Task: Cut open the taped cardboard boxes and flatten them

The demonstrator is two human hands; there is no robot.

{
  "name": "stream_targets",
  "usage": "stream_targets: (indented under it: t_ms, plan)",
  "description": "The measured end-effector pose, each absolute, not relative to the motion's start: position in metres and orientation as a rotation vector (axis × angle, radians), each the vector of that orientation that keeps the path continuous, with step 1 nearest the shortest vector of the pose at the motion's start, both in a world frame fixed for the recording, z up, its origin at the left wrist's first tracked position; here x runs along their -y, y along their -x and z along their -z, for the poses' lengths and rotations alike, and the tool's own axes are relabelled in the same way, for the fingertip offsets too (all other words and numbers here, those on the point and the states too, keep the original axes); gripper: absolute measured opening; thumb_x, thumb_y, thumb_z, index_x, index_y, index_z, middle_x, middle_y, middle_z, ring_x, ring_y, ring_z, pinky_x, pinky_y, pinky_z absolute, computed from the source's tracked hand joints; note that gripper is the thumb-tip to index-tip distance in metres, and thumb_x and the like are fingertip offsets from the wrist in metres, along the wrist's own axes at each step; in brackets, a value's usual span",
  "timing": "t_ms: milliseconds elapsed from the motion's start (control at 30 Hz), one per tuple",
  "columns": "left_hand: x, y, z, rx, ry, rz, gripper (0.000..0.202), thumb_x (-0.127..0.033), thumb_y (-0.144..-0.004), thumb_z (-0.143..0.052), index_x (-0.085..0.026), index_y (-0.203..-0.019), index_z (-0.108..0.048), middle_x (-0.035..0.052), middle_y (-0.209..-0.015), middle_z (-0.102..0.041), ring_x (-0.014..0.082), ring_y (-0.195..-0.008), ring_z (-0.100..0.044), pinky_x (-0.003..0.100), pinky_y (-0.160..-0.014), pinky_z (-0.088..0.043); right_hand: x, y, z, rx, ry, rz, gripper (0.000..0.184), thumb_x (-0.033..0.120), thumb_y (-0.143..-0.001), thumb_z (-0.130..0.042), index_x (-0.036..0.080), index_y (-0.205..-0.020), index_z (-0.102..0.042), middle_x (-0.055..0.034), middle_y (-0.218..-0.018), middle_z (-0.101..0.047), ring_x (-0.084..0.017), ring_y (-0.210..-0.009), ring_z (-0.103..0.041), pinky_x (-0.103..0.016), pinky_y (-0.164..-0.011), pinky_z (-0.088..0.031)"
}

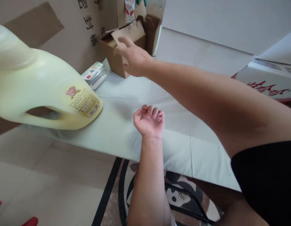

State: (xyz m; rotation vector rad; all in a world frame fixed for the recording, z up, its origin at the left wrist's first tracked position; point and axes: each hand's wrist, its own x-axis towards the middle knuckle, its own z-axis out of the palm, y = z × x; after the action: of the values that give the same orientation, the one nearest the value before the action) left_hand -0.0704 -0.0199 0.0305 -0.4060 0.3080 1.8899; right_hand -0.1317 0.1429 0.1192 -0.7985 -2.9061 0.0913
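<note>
A: Step?
B: Looks like a reach: right hand [134,58] at the brown carton [112,59] on the table [117,125], fingers loosely spread, nothing gripped; contact unclear. Left hand [150,123] palm up, curled, empty.
A: Next move?
B: Any grip calls for closing fingers.
A: Containers?
B: Carton's inside hidden. Yellow jug [46,81]: can't see contents.

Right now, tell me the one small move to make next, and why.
Probably ease the right hand onto the flap of the small cardboard box: the hand's spread fingers overlap that box in the view and appear to hold nothing. Whether they touch it is unclear. The left hand is palm up, fingers curled, with nothing visible in it.
</note>
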Motion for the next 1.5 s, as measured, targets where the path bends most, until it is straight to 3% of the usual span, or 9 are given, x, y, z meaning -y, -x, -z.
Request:
stream_targets:
  t_ms: [100,267,500,700,867,1067,1300,1400,1500]
  plan:
    - [0.020,0.073,-0.029,-0.326,0.387,-1.875,0.033,-0.032,-0.092,-0.039,-0.020,-0.065,-0.052,-0.0038,-0.059,-0.028,0.0104,-0.049,-0.029,0.026,-0.055,-0.033,-0.143,0.160,-0.120,2.826,1.162,-0.115,0.067,0.019,-0.095,-0.059,0.038,-0.156,-0.040,-0.0079,-0.177,-0.005,-0.030,-0.133,-0.061,-0.049,-0.108,-0.049]
    - [0.023,0.075,-0.031,-0.289,0.419,-1.864,0.032,-0.032,-0.093,-0.039,-0.020,-0.066,-0.052,-0.0036,-0.058,-0.029,0.0101,-0.049,-0.030,0.026,-0.054,-0.032,-0.150,0.158,-0.107,2.692,1.470,-0.164,0.067,0.032,-0.097,-0.065,0.005,-0.153,-0.040,-0.0251,-0.161,-0.034,-0.037,-0.135,-0.059,-0.056,-0.116,-0.043]
    - [0.030,0.073,-0.036,-0.210,0.482,-1.885,0.032,-0.032,-0.092,-0.039,-0.018,-0.066,-0.053,-0.0049,-0.055,-0.033,0.0074,-0.045,-0.034,0.024,-0.052,-0.034,-0.146,0.139,-0.104,2.759,1.327,-0.193,0.076,0.025,-0.100,-0.062,0.024,-0.166,-0.023,-0.0199,-0.156,-0.041,-0.035,-0.133,-0.063,-0.055,-0.111,-0.049]
    - [0.035,0.080,-0.032,-0.225,0.491,-1.916,0.031,-0.032,-0.092,-0.040,-0.019,-0.066,-0.053,-0.0047,-0.055,-0.032,0.0075,-0.045,-0.034,0.024,-0.052,-0.034,-0.151,0.172,-0.099,2.717,1.384,-0.267,0.107,0.011,-0.081,-0.082,0.015,-0.166,-0.016,-0.0306,-0.160,-0.036,-0.042,-0.140,-0.054,-0.052,-0.111,-0.045]
    - [0.030,0.081,-0.029,-0.223,0.446,-1.919,0.027,-0.030,-0.090,-0.041,-0.019,-0.068,-0.053,-0.0042,-0.058,-0.032,0.0081,-0.047,-0.034,0.024,-0.053,-0.034,-0.160,0.180,-0.090,2.654,1.407,-0.332,0.099,0.015,-0.080,-0.076,0.018,-0.164,-0.023,-0.0334,-0.168,-0.017,-0.046,-0.139,-0.045,-0.056,-0.109,-0.041]
    - [0.028,0.078,-0.031,-0.248,0.438,-1.887,0.022,-0.028,-0.087,-0.043,-0.019,-0.069,-0.052,-0.0048,-0.057,-0.032,0.0079,-0.047,-0.035,0.024,-0.054,-0.033,-0.168,0.172,-0.088,2.523,1.489,-0.410,0.077,0.029,-0.092,-0.059,-0.013,-0.147,-0.025,-0.0428,-0.162,-0.014,-0.047,-0.144,-0.037,-0.048,-0.111,-0.041]
    - [0.030,0.081,-0.044,-0.779,0.472,-2.036,0.020,-0.027,-0.085,-0.041,-0.020,-0.066,-0.041,-0.0049,-0.059,-0.027,0.0094,-0.050,-0.029,0.026,-0.055,-0.026,-0.137,0.124,-0.070,2.555,1.258,-0.459,0.082,0.019,-0.094,-0.054,-0.002,-0.162,-0.014,-0.0279,-0.172,-0.015,-0.042,-0.154,-0.034,-0.051,-0.124,-0.033]
    - [0.030,0.081,-0.038,-1.165,0.424,-2.268,0.014,-0.028,-0.085,-0.041,-0.021,-0.072,-0.039,-0.0025,-0.068,-0.034,0.0122,-0.062,-0.040,0.028,-0.065,-0.033,-0.111,0.080,-0.044,2.481,1.068,-0.496,0.082,0.024,-0.090,-0.062,0.007,-0.161,-0.026,-0.0220,-0.171,-0.027,-0.040,-0.153,-0.041,-0.052,-0.127,-0.034]
    - [0.032,0.083,-0.030,-1.589,0.248,-2.427,0.007,-0.030,-0.084,-0.043,-0.023,-0.084,-0.041,0.0012,-0.090,-0.046,0.0156,-0.090,-0.050,0.030,-0.085,-0.039,-0.080,0.023,-0.022,2.329,0.901,-0.495,0.070,0.034,-0.092,-0.060,0.017,-0.156,-0.038,-0.0156,-0.166,-0.042,-0.035,-0.156,-0.039,-0.055,-0.130,-0.031]
